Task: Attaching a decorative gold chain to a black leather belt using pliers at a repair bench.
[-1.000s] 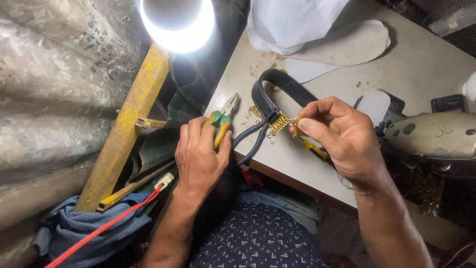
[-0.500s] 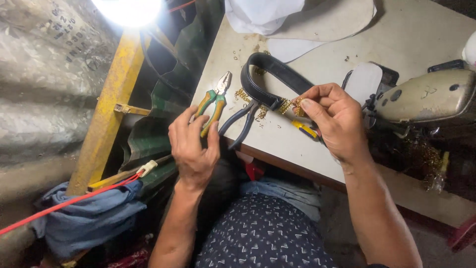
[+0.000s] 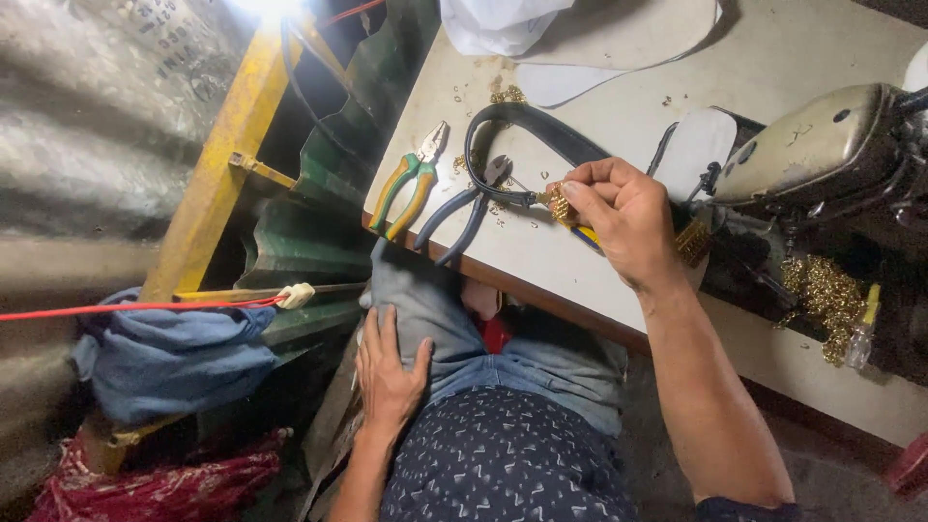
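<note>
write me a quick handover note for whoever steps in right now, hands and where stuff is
Left hand: flat on the jeans-clad thigh, holding nothing.
Right hand: on the table, pinching a small gold chain piece by the black strap.
Green-and-yellow pliers lie at the table's left edge, grey-handled pliers beside them, both untouched.
Gold bits are scattered round the strap; more gold chain sits under the sewing machine.
How far the chain work has got cannot be told.

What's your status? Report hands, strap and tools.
Right hand pinching gold chain at black strap. Left hand on thigh. Two pliers beside strap.
</note>
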